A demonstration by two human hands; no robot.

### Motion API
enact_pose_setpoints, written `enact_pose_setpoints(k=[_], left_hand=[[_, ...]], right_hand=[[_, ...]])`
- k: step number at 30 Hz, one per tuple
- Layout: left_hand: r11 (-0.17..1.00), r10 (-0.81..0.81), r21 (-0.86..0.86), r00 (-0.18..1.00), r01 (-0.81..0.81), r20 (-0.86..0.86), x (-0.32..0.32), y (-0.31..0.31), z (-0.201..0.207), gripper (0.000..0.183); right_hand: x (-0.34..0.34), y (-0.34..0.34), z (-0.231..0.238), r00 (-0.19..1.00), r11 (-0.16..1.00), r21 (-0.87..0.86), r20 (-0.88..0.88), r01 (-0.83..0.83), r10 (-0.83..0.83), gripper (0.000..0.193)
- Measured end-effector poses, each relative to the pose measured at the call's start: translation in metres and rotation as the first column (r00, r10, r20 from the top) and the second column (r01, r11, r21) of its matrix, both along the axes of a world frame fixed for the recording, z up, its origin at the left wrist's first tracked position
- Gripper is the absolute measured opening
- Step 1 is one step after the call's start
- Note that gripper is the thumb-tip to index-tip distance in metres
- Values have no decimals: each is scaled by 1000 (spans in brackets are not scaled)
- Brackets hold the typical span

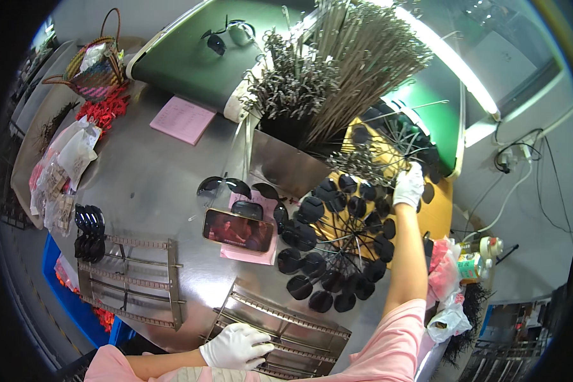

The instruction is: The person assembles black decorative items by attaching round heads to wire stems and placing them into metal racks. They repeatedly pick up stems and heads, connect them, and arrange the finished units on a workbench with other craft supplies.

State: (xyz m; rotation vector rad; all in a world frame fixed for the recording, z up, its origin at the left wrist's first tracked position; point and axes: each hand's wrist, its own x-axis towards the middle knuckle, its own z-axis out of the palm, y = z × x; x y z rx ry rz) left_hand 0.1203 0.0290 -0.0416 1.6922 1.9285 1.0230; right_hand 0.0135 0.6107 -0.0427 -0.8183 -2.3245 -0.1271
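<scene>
My right hand, in a white glove, reaches to the far right, into a fanned cluster of dark lenses on thin metal rods. Its fingers are bent together among the rods; what they pinch is hard to make out. A second fan of black lenses spreads over the table, left of my right forearm. Near the front edge my left hand, also gloved, lies with fingers apart on a slotted metal rack, holding nothing. Behind the lenses stands a metal bin packed with upright thin rods.
A phone leans mid-table beside loose sunglasses. Another metal rack holds dark glasses at left. Farther back are a pink notepad, a woven basket and a green conveyor belt. Bottles stand at right.
</scene>
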Motion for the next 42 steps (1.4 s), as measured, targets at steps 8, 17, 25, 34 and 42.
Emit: enact_pose_setpoints(k=[8, 17, 25, 34, 42], left_hand=[[999, -38, -30, 997, 36, -72, 0, 0, -17, 37], [999, -29, -17, 994, 28, -109, -4, 3, -13, 37], [1000, 20, 1, 999, -20, 48, -4, 2, 2, 41], [999, 13, 36, 999, -12, -46, 5, -1, 20, 41], [987, 34, 156, 999, -30, -25, 17, -7, 19, 38]], right_hand=[[-41, 35, -17, 968, 921, -310, 164, 236, -192, 34], [-54, 77, 18, 983, 960, -215, 21, 181, -181, 26], [31, 38, 52, 974, 865, -477, -70, 156, -214, 52], [269, -202, 129, 964, 806, -568, -265, -166, 12, 55], [346, -392, 136, 890, 552, -801, -404, -231, -214, 65]])
